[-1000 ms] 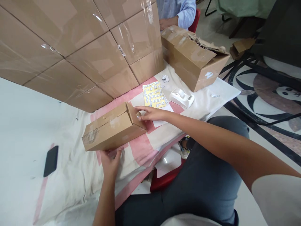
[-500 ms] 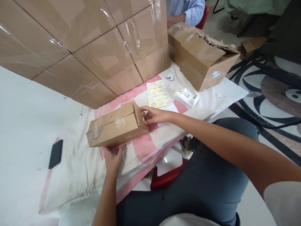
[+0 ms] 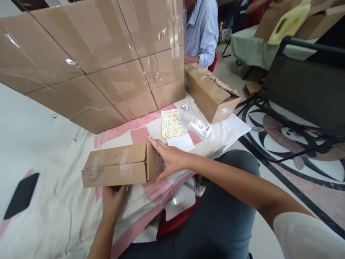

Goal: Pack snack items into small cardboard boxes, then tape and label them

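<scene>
A small closed cardboard box (image 3: 115, 165) with clear tape along its top seam is between my hands over the cloth-covered table. My left hand (image 3: 113, 198) grips it from the near side, thumb at the lower edge and the other fingers hidden beneath. At its right end, my right hand (image 3: 171, 158) is spread around the taped end face, fingers at the far corner and thumb at the near one. Just beyond that hand lie a yellow sheet of small stickers (image 3: 174, 127) and a white tape dispenser (image 3: 199, 128).
Taped cardboard boxes (image 3: 113, 82) form a wall at the back. A larger torn-topped box (image 3: 210, 91) stands at the right, with another person's sleeve (image 3: 206, 32) behind it. A black phone (image 3: 21, 196) lies at the left. A dark chair (image 3: 302, 93) stands farther right.
My view has tilted up. My right hand has gone from bent fingers at the box's end to a wide spread around it. The box is turned slightly; my left hand still holds it.
</scene>
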`<action>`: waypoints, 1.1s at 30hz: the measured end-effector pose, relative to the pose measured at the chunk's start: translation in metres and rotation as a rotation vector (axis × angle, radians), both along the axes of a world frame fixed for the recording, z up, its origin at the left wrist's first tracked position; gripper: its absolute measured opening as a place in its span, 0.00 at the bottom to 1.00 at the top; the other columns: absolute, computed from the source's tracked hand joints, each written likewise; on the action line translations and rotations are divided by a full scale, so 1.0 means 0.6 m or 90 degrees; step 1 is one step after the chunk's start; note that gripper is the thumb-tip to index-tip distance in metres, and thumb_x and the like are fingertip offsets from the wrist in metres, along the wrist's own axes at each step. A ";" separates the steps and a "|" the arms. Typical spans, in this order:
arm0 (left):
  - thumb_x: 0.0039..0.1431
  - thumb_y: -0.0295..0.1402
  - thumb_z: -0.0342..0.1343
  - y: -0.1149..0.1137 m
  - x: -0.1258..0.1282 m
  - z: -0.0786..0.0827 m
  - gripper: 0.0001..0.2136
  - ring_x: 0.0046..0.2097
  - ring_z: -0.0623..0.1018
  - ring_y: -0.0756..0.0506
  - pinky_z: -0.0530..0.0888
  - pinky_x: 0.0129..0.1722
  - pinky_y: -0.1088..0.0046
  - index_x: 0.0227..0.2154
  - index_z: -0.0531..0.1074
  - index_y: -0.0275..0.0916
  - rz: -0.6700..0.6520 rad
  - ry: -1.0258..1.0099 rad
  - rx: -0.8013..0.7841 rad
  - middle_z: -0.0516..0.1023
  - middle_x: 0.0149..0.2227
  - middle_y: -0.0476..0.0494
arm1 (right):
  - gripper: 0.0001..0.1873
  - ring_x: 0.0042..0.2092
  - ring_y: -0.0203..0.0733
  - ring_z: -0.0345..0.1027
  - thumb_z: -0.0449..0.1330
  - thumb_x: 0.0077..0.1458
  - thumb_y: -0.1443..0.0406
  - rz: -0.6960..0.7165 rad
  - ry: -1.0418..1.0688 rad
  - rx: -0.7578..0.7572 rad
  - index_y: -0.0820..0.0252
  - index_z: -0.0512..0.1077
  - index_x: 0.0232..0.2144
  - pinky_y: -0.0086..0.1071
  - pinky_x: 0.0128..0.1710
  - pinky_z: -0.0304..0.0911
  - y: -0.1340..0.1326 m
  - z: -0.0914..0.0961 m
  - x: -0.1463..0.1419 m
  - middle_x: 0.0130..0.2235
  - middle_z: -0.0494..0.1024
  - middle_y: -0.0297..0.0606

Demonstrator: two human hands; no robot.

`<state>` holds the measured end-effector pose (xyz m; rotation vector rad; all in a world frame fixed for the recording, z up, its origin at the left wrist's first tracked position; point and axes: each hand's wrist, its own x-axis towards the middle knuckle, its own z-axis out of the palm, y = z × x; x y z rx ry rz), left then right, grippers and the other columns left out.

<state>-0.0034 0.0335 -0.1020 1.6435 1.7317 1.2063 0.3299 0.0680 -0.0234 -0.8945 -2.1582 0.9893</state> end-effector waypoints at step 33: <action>0.62 0.48 0.45 -0.005 0.009 -0.018 0.31 0.61 0.74 0.34 0.68 0.59 0.48 0.63 0.60 0.37 -0.114 0.263 -0.032 0.74 0.59 0.33 | 0.58 0.39 0.44 0.69 0.76 0.27 0.46 -0.937 0.077 0.126 0.56 0.52 0.56 0.42 0.36 0.75 -0.220 -0.076 0.427 0.55 0.61 0.51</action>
